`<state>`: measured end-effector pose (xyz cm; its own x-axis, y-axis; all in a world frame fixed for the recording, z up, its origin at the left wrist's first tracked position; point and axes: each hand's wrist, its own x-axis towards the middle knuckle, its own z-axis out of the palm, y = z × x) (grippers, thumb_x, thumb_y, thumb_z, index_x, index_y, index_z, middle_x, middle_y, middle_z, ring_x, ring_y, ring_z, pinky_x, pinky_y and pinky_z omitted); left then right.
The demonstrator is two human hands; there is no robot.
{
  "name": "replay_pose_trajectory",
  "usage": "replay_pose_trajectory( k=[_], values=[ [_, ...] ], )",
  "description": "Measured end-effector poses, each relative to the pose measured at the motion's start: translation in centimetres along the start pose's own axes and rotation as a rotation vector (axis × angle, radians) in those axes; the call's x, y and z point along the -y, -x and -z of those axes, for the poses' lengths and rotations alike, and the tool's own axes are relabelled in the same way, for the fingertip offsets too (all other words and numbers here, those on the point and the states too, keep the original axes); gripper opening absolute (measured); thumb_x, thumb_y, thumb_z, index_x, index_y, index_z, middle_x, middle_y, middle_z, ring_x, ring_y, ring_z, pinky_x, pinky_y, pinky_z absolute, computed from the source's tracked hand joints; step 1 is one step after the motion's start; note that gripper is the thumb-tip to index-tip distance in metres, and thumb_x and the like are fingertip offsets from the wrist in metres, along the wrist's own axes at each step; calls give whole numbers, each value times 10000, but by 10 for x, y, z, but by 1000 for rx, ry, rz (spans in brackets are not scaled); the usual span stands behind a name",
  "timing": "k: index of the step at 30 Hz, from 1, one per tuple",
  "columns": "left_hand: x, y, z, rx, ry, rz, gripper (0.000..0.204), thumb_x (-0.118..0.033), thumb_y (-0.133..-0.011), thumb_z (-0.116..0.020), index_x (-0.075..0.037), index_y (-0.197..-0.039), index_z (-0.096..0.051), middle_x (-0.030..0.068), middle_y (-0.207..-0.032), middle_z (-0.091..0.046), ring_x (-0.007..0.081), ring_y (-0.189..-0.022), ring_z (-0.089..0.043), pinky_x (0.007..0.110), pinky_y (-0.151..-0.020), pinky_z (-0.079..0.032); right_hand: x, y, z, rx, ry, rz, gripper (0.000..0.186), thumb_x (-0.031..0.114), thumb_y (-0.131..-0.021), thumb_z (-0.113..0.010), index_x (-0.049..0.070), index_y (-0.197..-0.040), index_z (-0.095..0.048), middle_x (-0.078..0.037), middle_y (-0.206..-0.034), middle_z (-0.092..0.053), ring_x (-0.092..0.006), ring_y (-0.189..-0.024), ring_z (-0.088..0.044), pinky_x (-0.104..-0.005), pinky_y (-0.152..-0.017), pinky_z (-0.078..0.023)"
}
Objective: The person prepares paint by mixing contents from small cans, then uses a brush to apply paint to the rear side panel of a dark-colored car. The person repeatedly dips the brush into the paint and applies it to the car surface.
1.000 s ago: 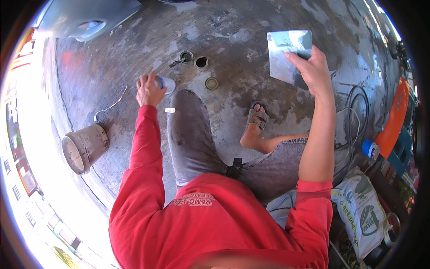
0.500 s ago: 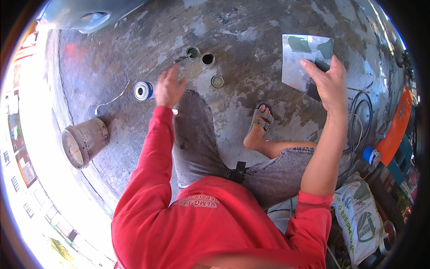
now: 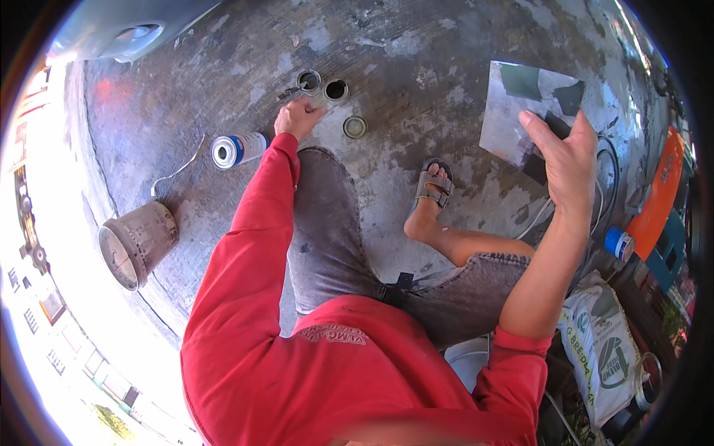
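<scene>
In my right hand (image 3: 569,160) is a flat silvery-grey panel (image 3: 506,111) with dark green paint patches, the thumb on its face and the fingers behind it. My left hand (image 3: 297,119) is low, beside two small round tins, its fingers curled together; whatever they pinch is hidden. Nearest those fingers, one tin (image 3: 309,80) has a thin stick or handle at its rim. The other tin (image 3: 336,90) is dark inside. Closer to me on the concrete sits a round, pale greenish lid or shallow tin (image 3: 355,127).
A blue and white can (image 3: 238,150) is left of my left hand, near a bent wire (image 3: 178,167) and a dirty bucket (image 3: 137,245). On the right are cables (image 3: 611,178), a blue can (image 3: 619,243), an orange panel (image 3: 658,193) and a white sack (image 3: 602,349). A vehicle's edge (image 3: 134,33) shows upper left.
My left hand has moved forward from above the blue and white can to the small tins, its spread fingers now curled. My right hand, still holding the panel, has shifted slightly right.
</scene>
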<state>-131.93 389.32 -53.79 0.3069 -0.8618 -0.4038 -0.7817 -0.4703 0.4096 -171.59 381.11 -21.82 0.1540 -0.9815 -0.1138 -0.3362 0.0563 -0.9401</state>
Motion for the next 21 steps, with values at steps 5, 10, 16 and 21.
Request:
replay_pose_trajectory(
  k=[5, 10, 16, 21],
  values=[
    [15, 6, -34, -40, 192, -152, 357, -447, -838, -790, -115, -969, -773, 125, -893, -764, 314, -855, -751, 444, -775, -580, -4, 8, 9, -5, 44, 24, 254, 45, -911, -760, -32, -1142, -685, -45, -1025, -740, -104, -891, -656, -284, -830, -529],
    [14, 6, -44, -199, 281, 18, 368, -418, -837, -800, -76, -967, -765, 121, -853, -759, 293, -827, -749, 414, -753, -582, -4, 11, 14, -23, 126, -6, 281, 50, -914, -755, -39, -1170, -681, -61, -1038, -745, -122, -908, -668, -301, -839, -534],
    [64, 40, -77, -356, 400, -8, 408, -368, -812, -835, -89, -1094, -743, 104, -914, -756, 294, -858, -737, 412, -800, -580, -11, 12, 20, -3, 119, 10, 251, 26, -919, -747, -36, -1152, -678, -41, -1034, -740, -95, -895, -652, -277, -815, -531],
    [30, 9, -55, -383, 197, -178, 895, -370, -764, -878, -105, -1514, -466, 213, -1359, -604, 374, -1271, -572, 468, -1053, -490, -6, 13, 16, 30, 145, 33, 245, 14, -915, -751, -26, -1146, -680, -29, -1018, -735, -79, -872, -641, -263, -790, -529]
  ],
)
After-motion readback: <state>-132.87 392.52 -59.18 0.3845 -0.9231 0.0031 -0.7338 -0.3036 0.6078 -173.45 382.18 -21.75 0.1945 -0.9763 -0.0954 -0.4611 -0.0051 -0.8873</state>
